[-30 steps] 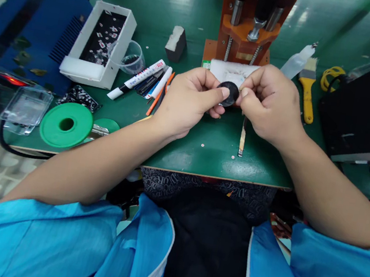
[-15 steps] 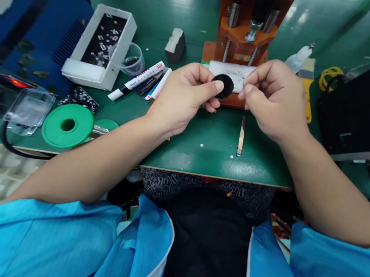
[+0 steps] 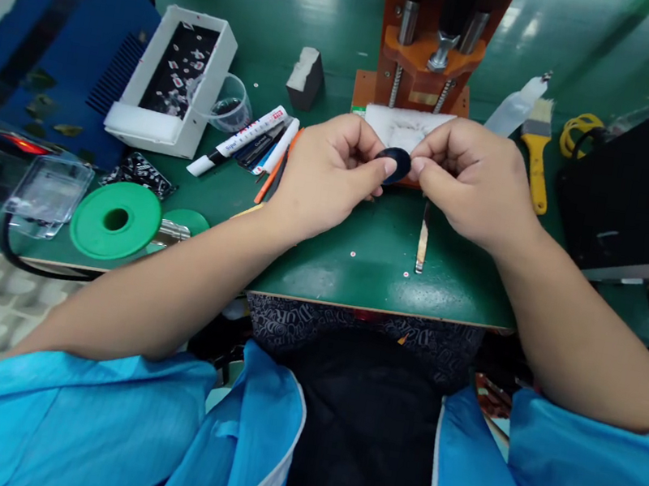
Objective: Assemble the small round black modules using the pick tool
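Observation:
A small black disc (image 3: 397, 164) is pinched between the thumb and fingers of my left hand (image 3: 329, 174), tilted in front of the orange press (image 3: 383, 88). My right hand (image 3: 473, 180) is closed at the disc's right edge, its thumb and forefinger pressed together; anything between those fingertips is too small to make out. Behind the hands, a white pad (image 3: 396, 125) lies at the foot of the press. Below the right fingertips, tweezers (image 3: 423, 238) with a tan wrapping lie on the green table (image 3: 319, 275).
Pens (image 3: 252, 133), a clear cup (image 3: 232, 105) and a white box (image 3: 223, 54) stand on the left, with a green spool (image 3: 117, 220) nearer the edge. A bottle (image 3: 513, 109), a brush (image 3: 536, 157) and a black device (image 3: 648, 179) are on the right.
My right hand has moved left and now meets the disc's edge. The disc has shifted slightly down and right in my left hand and is tilted differently.

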Demonstrator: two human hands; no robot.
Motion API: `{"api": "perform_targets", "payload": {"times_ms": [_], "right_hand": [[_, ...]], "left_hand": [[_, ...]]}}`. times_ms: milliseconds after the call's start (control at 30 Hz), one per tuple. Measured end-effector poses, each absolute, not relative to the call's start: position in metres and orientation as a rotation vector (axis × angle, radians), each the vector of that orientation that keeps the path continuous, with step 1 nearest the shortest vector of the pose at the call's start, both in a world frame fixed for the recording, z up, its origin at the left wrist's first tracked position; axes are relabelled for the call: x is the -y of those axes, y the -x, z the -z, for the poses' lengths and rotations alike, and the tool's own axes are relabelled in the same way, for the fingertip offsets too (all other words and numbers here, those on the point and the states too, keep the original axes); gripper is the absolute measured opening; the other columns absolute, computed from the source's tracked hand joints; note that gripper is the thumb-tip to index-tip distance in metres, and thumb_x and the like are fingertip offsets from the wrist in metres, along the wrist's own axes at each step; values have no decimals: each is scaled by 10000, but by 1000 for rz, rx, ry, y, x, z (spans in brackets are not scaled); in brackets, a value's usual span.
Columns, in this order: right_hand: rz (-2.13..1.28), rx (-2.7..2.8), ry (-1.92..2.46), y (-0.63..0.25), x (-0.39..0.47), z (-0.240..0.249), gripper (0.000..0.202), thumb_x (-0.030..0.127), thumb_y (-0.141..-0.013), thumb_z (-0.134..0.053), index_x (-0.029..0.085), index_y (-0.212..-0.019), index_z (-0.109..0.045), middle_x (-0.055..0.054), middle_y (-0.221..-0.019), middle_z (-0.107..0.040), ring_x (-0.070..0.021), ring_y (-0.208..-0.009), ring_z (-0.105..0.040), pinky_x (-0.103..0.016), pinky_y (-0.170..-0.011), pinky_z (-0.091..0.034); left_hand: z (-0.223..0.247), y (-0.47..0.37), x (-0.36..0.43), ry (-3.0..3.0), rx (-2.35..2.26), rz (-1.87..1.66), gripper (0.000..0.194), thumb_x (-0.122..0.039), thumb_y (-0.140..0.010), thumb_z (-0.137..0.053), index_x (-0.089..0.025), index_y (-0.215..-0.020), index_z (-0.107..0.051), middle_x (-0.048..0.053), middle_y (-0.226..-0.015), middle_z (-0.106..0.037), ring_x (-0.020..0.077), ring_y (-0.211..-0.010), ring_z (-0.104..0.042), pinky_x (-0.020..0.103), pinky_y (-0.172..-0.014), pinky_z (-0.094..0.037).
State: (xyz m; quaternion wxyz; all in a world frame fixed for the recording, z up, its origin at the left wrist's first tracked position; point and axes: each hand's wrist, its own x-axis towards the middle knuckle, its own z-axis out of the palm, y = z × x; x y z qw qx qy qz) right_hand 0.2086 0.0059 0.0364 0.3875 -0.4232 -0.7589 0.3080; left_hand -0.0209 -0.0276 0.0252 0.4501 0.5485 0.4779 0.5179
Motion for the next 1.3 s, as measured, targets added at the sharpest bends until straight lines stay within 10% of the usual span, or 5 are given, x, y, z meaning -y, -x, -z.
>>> {"api": "perform_targets", "payload": {"times_ms": [500,1300], "right_hand": [[-607,2065,1162,-207,-6,-37,277,234,-914,-936,321,-843,-683,-10,-793,-752,-297,-838,-754,-469,-824,-650],[-605,2109,1118,-206,0,-40,298,250,-982,-918,313,-876,-647,-21,-818,-735,-281,-838,-743,-460,-831,-660]], "left_hand": [[-26,17,35,-1571,-1340,-1270,353,-74,-938,-1005,-260,-817,-731,11,-849,-765,241,-936,-818,384,-888,-653],[-43,4,30,-1055,-1250,-1301,481,91,-1056,-841,-233,-755,-650,-58,-638,-696,93,-550,-691,177,-525,-550]]}}
